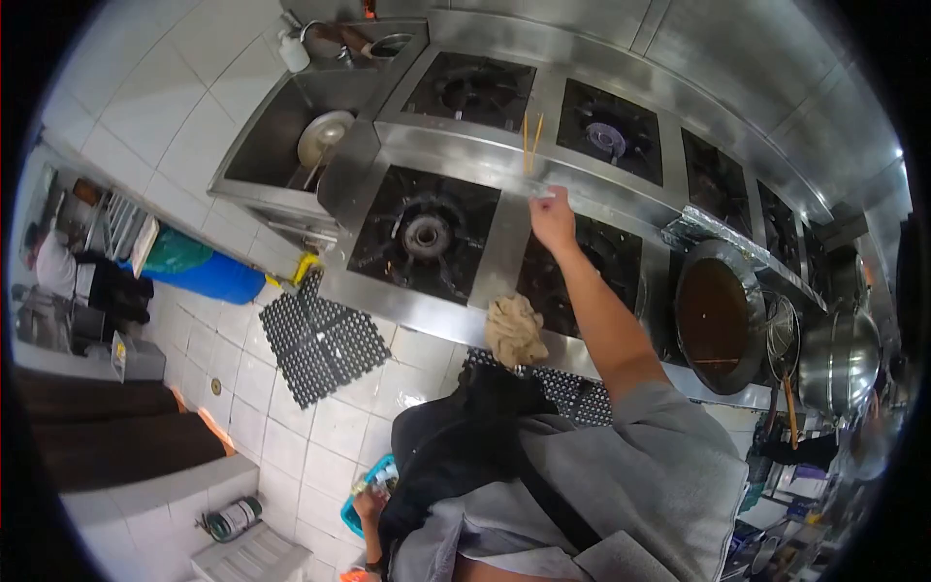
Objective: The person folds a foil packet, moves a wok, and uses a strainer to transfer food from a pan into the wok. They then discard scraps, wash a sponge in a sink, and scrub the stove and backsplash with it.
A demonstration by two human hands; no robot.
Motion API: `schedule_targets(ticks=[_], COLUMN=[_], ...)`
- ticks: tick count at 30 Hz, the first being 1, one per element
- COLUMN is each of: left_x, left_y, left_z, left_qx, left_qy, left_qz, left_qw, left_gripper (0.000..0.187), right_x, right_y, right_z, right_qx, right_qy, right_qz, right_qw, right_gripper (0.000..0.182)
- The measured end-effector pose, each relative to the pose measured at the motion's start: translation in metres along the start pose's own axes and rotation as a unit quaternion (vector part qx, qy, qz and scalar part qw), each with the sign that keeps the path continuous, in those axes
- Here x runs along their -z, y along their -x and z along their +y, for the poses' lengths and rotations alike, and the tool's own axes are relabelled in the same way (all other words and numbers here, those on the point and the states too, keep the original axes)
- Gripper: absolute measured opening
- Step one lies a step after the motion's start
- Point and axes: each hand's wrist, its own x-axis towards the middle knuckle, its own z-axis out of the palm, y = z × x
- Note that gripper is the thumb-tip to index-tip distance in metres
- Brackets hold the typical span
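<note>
My right hand (553, 218) reaches over the front range, its fingers closed. Whatever is in them, if anything, is too small to make out. Just beyond it, two thin yellow sticks (532, 144) stand in a narrow V against the steel ledge, apart from my fingers. A crumpled tan cloth (515, 331) lies on the stove's front edge, left of my forearm. Down at my left side, my left hand (369, 506) is closed at a teal basket (351, 517), which seems to hold small pale items. My body hides part of it.
Black burners (425, 235) line the steel stove. A wok of brown liquid (718, 315), a wire skimmer (782, 335) and a steel pot (842, 359) stand right. The sink (267, 126) holds a metal bowl (325, 138). Rubber mats (320, 339) cover some floor; another person (73, 272) is far left.
</note>
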Motion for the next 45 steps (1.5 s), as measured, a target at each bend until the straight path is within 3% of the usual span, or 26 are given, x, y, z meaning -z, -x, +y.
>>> schedule_targets(ticks=[1, 3, 4, 6, 7, 9, 10, 12, 16, 17, 18, 19, 21, 24, 27, 28, 30, 31, 33, 34, 35, 36, 37, 41, 43, 45], left_x=[0.004, 0.002, -0.002, -0.008, -0.008, -0.011, -0.011, -0.013, -0.035, -0.049, -0.065, -0.082, -0.118, -0.167, -0.223, -0.245, -0.245, -0.244, -0.252, -0.26, -0.264, -0.267, -0.263, -0.239, -0.228, -0.216], left_y=[-0.011, -0.036, -0.052, -0.088, -0.109, -0.155, -0.182, -0.237, -0.337, -0.357, -0.373, -0.385, -0.402, -0.414, -0.469, -0.469, -0.426, -0.409, -0.389, -0.438, -0.44, -0.437, -0.429, -0.401, -0.389, -0.373], left_z=[0.007, 0.031, 0.045, 0.082, 0.105, 0.161, 0.192, 0.265, 0.425, 0.462, 0.492, 0.521, 0.566, 0.599, 0.591, 0.594, 0.574, 0.569, 0.562, 0.534, 0.536, 0.539, 0.539, 0.534, 0.526, 0.507], left_qx=[0.007, 0.011, 0.007, -0.01, -0.022, -0.047, -0.059, -0.09, -0.136, -0.146, -0.153, -0.162, -0.188, -0.24, -0.33, -0.014, -0.096, -0.099, -0.107, -0.101, -0.108, -0.158, -0.173, -0.144, -0.135, -0.126], left_qy=[-0.024, -0.089, -0.128, -0.205, -0.241, -0.304, -0.332, -0.397, -0.524, -0.556, -0.582, -0.603, -0.64, -0.669, -0.684, -0.667, -0.703, -0.704, -0.686, -0.566, -0.568, -0.635, -0.663, -0.697, -0.705, -0.712], left_qz=[-0.013, -0.051, -0.075, -0.122, -0.144, -0.19, -0.213, -0.262, -0.37, -0.399, -0.423, -0.443, -0.482, -0.524, -0.538, -0.565, -0.428, -0.43, -0.465, -0.6, -0.6, -0.606, -0.589, -0.527, -0.503, -0.481], left_qw=[1.0, 0.995, 0.989, 0.971, 0.959, 0.932, 0.917, 0.875, 0.755, 0.715, 0.677, 0.643, 0.568, 0.469, 0.366, 0.486, 0.559, 0.556, 0.549, 0.556, 0.553, 0.453, 0.428, 0.465, 0.481, 0.495], left_gripper=[0.014, 0.015, 0.015, 0.015, 0.015, 0.015, 0.015, 0.016, 0.016, 0.016, 0.017, 0.017, 0.017, 0.017, 0.018, 0.018, 0.016, 0.016, 0.017, 0.019, 0.019, 0.021, 0.021, 0.022, 0.022, 0.022], right_x=[-0.019, -0.069, -0.066, -0.062, -0.066, -0.081, -0.085, -0.079, -0.108, -0.119, -0.121, -0.114, -0.093, -0.046, -0.022, -0.02, -0.019, -0.02, -0.017, -0.013, -0.01, -0.008, -0.008, -0.017, -0.03, -0.016], right_y=[-0.031, -0.101, -0.108, -0.117, -0.121, -0.129, -0.124, -0.072, 0.083, 0.121, 0.155, 0.184, 0.241, 0.304, 0.343, 0.346, 0.352, 0.356, 0.354, 0.353, 0.353, 0.353, 0.354, 0.366, 0.384, 0.391], right_z=[0.01, 0.055, 0.047, 0.021, 0.017, 0.019, 0.013, -0.043, -0.129, -0.139, -0.158, -0.175, -0.205, -0.223, -0.216, -0.209, -0.191, -0.174, -0.16, -0.156, -0.15, -0.144, -0.132, -0.071, -0.023, -0.019], right_qx=[-0.043, -0.241, -0.245, -0.374, -0.373, -0.329, -0.331, -0.23, -0.268, -0.29, -0.308, -0.34, -0.38, -0.344, -0.248, -0.24, -0.228, -0.221, -0.181, -0.175, -0.17, -0.165, -0.161, -0.319, -0.509, -0.518], right_qy=[0.02, -0.162, -0.162, -0.459, -0.463, -0.344, -0.346, -0.463, -0.409, -0.35, -0.326, -0.306, -0.358, -0.443, -0.493, -0.49, -0.534, -0.547, -0.579, -0.581, -0.575, -0.568, -0.57, -0.501, -0.346, -0.325], right_qz=[0.014, -0.025, -0.008, -0.114, -0.096, -0.079, -0.057, 0.027, -0.085, -0.152, -0.149, -0.125, 0.072, 0.272, 0.347, 0.356, 0.464, 0.483, 0.495, 0.497, 0.491, 0.485, 0.487, 0.472, 0.355, 0.35], right_qw=[0.999, 0.957, 0.956, 0.798, 0.798, 0.876, 0.876, 0.856, 0.868, 0.878, 0.881, 0.88, 0.85, 0.782, 0.758, 0.758, 0.669, 0.647, 0.622, 0.62, 0.632, 0.644, 0.642, 0.651, 0.704, 0.71], right_gripper=[0.046, 0.042, 0.042, 0.033, 0.033, 0.023, 0.023, 0.009, 0.009, 0.01, 0.011, 0.011, 0.012, 0.016, 0.017, 0.017, 0.015, 0.016, 0.017, 0.017, 0.017, 0.017, 0.017, 0.012, 0.018, 0.011])
